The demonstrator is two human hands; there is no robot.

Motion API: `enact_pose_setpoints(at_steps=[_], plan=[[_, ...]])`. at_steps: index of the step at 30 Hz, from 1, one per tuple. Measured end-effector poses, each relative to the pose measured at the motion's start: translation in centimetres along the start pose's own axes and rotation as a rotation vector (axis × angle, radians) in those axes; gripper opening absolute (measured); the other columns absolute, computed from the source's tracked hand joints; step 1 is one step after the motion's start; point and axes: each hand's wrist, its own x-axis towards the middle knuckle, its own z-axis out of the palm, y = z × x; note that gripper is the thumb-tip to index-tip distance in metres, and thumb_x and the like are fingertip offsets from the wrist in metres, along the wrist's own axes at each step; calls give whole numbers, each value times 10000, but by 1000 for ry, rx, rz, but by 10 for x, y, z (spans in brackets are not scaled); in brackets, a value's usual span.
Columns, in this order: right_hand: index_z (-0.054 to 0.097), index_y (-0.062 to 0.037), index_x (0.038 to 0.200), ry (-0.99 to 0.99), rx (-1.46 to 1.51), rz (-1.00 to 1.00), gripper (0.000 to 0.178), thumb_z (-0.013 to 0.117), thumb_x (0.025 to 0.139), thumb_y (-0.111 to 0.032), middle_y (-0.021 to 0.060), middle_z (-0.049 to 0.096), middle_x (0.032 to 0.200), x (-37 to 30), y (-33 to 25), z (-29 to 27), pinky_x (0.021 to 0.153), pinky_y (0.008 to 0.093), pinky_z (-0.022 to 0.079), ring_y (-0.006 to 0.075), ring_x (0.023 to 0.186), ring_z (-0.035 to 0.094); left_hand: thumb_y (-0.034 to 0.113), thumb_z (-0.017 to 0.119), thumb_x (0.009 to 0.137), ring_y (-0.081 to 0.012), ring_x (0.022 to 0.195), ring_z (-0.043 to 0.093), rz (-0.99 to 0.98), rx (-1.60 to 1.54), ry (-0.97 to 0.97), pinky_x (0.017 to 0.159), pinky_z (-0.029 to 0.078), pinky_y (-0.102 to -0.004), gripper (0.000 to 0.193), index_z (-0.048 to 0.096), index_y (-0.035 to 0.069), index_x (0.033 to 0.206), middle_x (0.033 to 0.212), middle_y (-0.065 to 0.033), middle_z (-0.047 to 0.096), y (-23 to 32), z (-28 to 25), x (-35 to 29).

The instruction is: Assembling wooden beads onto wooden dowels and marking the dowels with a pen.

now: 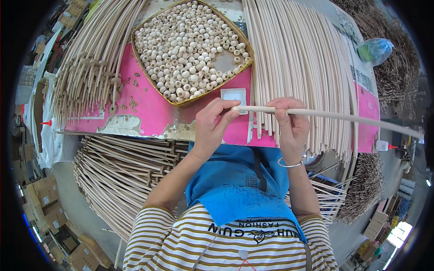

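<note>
A long pale wooden rod is held level above the table's front edge, its far end reaching out to the right. My right hand is closed around it between thumb and fingers, a bangle at the wrist. At the rod's left end, my left hand pinches with thumb and forefinger; whether a small bead sits in that pinch I cannot make out. Just behind the rod lies a small white square dish, partly covered by my hands. Beyond my left hand stands a yellow-rimmed basket full of round wooden beads with holes.
Many bare rods lie side by side on the pink-covered table at right. Rods with wooden discs are piled at left. More rods are stacked below the table. Glue bottles hang near both table ends. Cardboard boxes stand at far left.
</note>
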Motion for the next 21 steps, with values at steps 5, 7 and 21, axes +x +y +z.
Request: enact_pose_setpoints(at_steps=[5, 7, 21], plan=[[610, -19, 1072, 143, 134, 84, 95, 589, 1027, -99, 129, 670, 1062, -12, 1, 2, 858, 294, 567, 165, 966, 659, 63, 707, 897, -216, 805, 636, 216, 127, -94, 713, 512, -308, 184, 704, -7, 1067, 891, -97, 655, 4, -12, 22], [604, -18, 1079, 161, 143, 86, 105, 586, 1030, -109, 137, 669, 1069, -14, -1, -1, 873, 304, 570, 168, 969, 660, 66, 705, 899, -220, 798, 633, 273, 156, -118, 712, 513, -318, 179, 703, -3, 1063, 893, -96, 656, 7, -9, 25], [587, -17, 1090, 409, 233, 108, 140, 575, 1043, -148, 144, 671, 1049, -26, -2, 5, 905, 360, 589, 192, 961, 671, 108, 675, 938, -204, 834, 632, 325, 210, -170, 760, 521, -320, 183, 703, 24, 1098, 872, -83, 644, 18, 19, 28]])
